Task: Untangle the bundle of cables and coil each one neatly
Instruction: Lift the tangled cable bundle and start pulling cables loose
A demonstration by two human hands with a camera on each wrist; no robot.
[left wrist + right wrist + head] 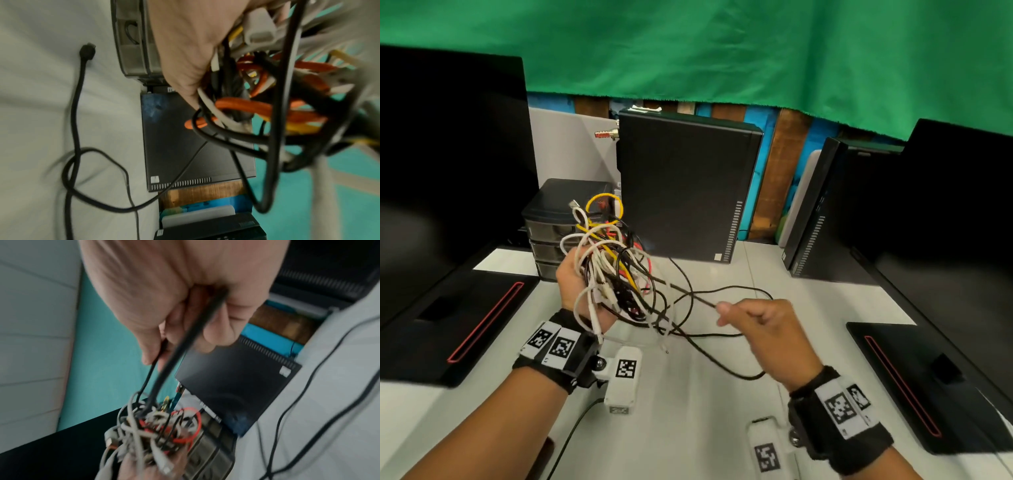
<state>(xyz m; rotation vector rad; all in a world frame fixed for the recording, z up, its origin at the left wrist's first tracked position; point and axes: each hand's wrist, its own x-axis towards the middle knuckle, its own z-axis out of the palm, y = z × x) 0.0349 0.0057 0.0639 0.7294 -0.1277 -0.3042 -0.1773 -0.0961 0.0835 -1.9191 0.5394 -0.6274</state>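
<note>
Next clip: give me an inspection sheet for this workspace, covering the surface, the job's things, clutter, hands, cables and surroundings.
Surface: white desk, partly bare.
Job's things: cable bundle of white, black, yellow and red leads, held above the desk, tangled.
Clutter: small drawer unit behind the bundle.
Grippers: left hand holds the bundle; right hand pinches a black cable running out of it.
Cables: slack black loops trail on the desk; plug end lies free.
Surroundings: computer tower, monitors on both sides, green cloth behind.
</note>
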